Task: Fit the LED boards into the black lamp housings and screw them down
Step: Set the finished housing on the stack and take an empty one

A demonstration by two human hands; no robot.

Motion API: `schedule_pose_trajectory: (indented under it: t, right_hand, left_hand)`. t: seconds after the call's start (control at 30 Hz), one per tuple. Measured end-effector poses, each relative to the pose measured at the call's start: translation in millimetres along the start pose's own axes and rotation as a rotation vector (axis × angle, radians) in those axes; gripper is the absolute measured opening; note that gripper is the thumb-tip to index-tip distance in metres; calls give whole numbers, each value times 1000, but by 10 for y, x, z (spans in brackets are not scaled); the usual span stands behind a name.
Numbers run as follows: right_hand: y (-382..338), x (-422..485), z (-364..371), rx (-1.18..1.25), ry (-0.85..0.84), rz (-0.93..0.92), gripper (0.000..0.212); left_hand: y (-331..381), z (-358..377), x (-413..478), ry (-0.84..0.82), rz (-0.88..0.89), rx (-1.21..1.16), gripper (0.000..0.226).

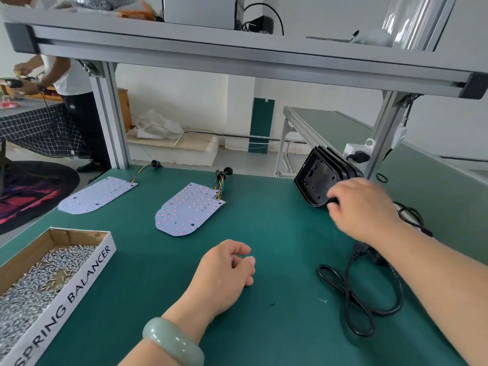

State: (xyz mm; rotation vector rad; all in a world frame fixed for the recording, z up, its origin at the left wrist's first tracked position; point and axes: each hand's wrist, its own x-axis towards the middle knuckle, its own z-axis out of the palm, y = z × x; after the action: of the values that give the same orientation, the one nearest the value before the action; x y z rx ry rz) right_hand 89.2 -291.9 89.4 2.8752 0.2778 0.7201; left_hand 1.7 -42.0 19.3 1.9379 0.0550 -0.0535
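Black lamp housings (320,178) lean stacked at the bench's far right edge; my right hand (363,207) pinches the front one's lower rim, I judge to pull it free. Left hand (227,270) rests loosely curled, empty, mid-mat. Two LED boards (188,208) lie flat toward the far edge; screw box (56,273) sits near-left for reach.

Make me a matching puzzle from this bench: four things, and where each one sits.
Things:
1. screw box
2. housings
3. power cord
4. right hand

Places:
A. coiled on the mat, near right
B. touching the housings
C. near left corner
D. stacked on edge, far right

Pairs: 1-C, 2-D, 3-A, 4-B
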Motion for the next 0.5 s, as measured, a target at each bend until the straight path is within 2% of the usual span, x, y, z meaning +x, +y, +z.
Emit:
schedule_pose_trajectory:
  t: [0.07,0.13,0.27,0.33,0.4,0.43,0.5]
  right_hand:
    - [-101,109,116,-241,-194,-115,32]
    - [-158,194,227,-379,-342,-147,37]
    - [-99,205,318,-471,-539,36,67]
    - [-99,166,303,-453,-514,44,55]
    - [-123,146,284,-382,-383,-59,38]
    - [-158,121,287,-281,-297,-82,33]
    - [-291,41,224,62,-183,-16,27]
  left_hand:
    - [-1,-3,-4,-5,-1,2,7]
    - [0,-3,-8,-4,5,2,8]
    - [-21,0,-2,4,14,-15,9]
    - [-21,-1,4,5,14,-25,9]
    - [-13,6,8,18,5,-56,9]
    - [-1,5,11,38,1,-81,8]
    - [38,-26,51,127,1,-132,7]
